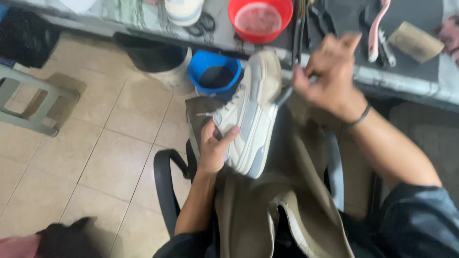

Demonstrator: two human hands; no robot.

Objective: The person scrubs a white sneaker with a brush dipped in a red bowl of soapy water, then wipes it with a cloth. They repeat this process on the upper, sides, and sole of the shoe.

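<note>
1. Nearest me, a khaki cloth (pixel 287 210) drapes over my lap, and the white sneaker (pixel 251 114) rests above it, between my two hands.
2. My left hand (pixel 213 143) clasps the sneaker from its lace side, thumb pressed on the upper. This is the nearer hand, the one steadying the shoe.
3. The sneaker's long axis runs from low near my lap up and away toward the bench, the sole edge facing right toward my other hand.
4. My right hand (pixel 330 79) sits just beyond the far end of the shoe, fingers pinched on a thin dark tool (pixel 285 95) whose tip meets the sneaker's upper end. The hand is blurred, so it is probably a small brush, but I cannot be sure.
5. Farther off, a blue bucket (pixel 213 75) stands on the floor just behind the shoe.
6. Farthest, the bench carries a red bowl (pixel 260 19), cut off by the top edge, and a pink-handled tool (pixel 377 31).
</note>
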